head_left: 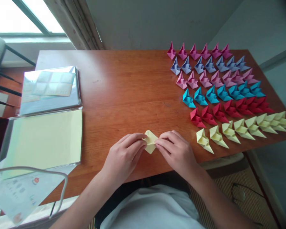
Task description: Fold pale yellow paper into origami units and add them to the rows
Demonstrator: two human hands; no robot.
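A small piece of folded yellow paper, roughly diamond-shaped with a crease across it, is held just above the front part of the wooden table. My left hand pinches its left corner between thumb and fingers. At the opposite corner, the fingertips of my right hand are pinched on the paper. Fingers cover both side corners. To the right of my right hand stands a row of yellow folded paper pieces with pointed tips.
Behind the yellow row, more rows of folded paper stand in red, blue, pink, purple and magenta. Yellow paper sheets and a plastic-wrapped pack lie on the table's left side. A metal frame is at lower left.
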